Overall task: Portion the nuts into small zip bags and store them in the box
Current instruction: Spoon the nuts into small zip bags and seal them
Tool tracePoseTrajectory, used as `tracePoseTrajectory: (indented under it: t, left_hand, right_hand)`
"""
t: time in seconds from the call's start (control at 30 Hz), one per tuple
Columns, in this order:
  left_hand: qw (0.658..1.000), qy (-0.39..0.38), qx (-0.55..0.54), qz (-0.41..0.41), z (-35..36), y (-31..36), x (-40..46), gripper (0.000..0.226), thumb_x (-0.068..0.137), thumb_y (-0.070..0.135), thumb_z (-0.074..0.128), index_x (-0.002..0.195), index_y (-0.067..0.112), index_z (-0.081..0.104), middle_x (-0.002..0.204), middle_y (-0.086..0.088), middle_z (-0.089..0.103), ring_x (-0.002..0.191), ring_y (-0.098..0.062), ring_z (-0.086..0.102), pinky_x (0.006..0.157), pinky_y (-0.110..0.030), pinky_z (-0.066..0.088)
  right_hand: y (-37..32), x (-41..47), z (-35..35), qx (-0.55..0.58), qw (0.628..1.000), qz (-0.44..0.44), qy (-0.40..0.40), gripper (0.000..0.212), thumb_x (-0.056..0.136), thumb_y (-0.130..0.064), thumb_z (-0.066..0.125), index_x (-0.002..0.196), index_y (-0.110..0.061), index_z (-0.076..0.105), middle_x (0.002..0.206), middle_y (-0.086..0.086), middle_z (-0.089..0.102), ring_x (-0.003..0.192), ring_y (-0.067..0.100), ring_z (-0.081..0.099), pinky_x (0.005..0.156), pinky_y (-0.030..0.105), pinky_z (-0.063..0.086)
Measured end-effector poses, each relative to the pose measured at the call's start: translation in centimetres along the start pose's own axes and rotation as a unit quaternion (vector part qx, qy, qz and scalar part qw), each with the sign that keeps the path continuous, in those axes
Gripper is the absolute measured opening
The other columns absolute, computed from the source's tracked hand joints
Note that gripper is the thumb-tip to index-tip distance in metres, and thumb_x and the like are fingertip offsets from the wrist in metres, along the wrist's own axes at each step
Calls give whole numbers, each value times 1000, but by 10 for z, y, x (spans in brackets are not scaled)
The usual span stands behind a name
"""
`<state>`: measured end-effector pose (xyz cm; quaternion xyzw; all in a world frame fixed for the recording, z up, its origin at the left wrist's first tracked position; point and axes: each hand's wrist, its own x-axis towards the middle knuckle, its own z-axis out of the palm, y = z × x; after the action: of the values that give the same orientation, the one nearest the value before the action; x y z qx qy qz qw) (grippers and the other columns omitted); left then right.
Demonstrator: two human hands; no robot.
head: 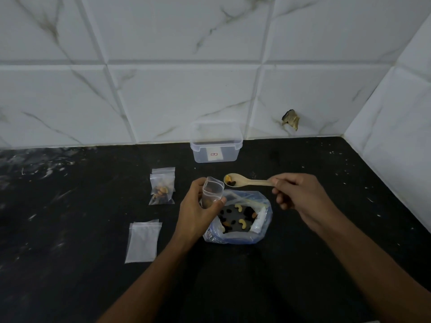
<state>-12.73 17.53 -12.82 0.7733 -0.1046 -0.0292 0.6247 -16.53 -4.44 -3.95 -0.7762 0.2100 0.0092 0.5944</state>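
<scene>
The left hand (196, 210) hides the lower half of the small zip bag (211, 192) its fingers grip upright, mouth open, above the large nut bag (242, 217) on the bench (70, 217). The right hand (296, 194) pinches a pale spoon (245, 181) carrying a few nuts, just right of the bag's mouth. The clear box (215, 145) at the far wall has a white label with unreadable red print.

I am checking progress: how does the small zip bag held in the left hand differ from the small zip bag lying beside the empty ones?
The held small clear zip bag is upright and open in the left hand, while the lying small clear zip bag rests flat on the black counter. The held bag shows few nuts; the lying bag holds a fuller portion. Both are clear plastic and similar in size.
</scene>
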Motion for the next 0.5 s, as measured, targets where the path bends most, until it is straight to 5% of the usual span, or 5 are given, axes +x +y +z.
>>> tracePoseTrajectory:
  t: [0.2,0.33,0.43,0.5]
  left_hand:
    - [1000,-4,3,-3,9,2,4,49,83,30,77,113,51,44,115,15,61,105,4,61,77,-13,53]
    - [1000,6,-2,-2,10,2,4,49,82,31,77,117,45,46,113,17,62,104,4,62,76,-15,54]
    - [1000,14,-6,9,10,4,5,47,83,28,77,113,46,47,109,16,65,101,5,63,78,-18,55]
    - [1000,21,-11,15,10,7,6,46,83,25,78,113,44,48,107,15,66,99,5,64,77,-13,52]
  right_hand:
    - [-10,-13,21,-184,960,-209,30,16,94,-12,56,98,-21,69,76,-7,64,56,1,60,51,13,49]
    - [2,-19,35,-352,833,-423,51,15,91,-10,56,96,-9,70,83,2,62,65,11,58,60,22,52]
    - [5,-24,40,-437,749,-496,44,27,89,-15,43,91,-7,68,80,5,59,55,12,52,50,17,45]
    - [6,-26,41,-460,725,-511,34,29,90,-14,40,93,-8,68,79,4,58,53,10,50,49,16,43]
